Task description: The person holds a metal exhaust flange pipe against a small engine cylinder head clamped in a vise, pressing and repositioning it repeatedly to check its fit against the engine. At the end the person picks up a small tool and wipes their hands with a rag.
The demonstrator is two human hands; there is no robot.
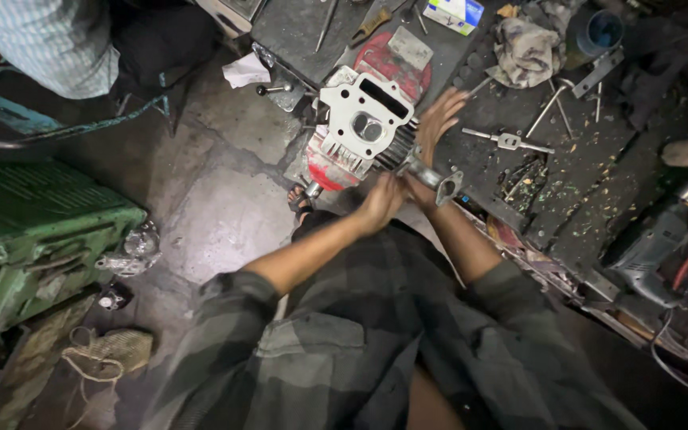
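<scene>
A finned metal engine cylinder head (364, 127) with a pale gasket face and red-smeared side sits at the near-left corner of a dark, greasy workbench (583, 183). My left hand (381, 201) grips its lower right side, next to a short grey intake pipe with a flange (433, 177). My right hand (439, 119) lies flat against the finned right side of the head, fingers spread and pointing up.
On the bench lie a T-handle wrench (510, 142), a dirty rag (525, 49), a blue cup (603, 30), a small box (454, 13), a grey power drill (648, 256) and loose tools. A green machine (33, 231) stands at left. Another person's striped shirt (57, 40) shows top left.
</scene>
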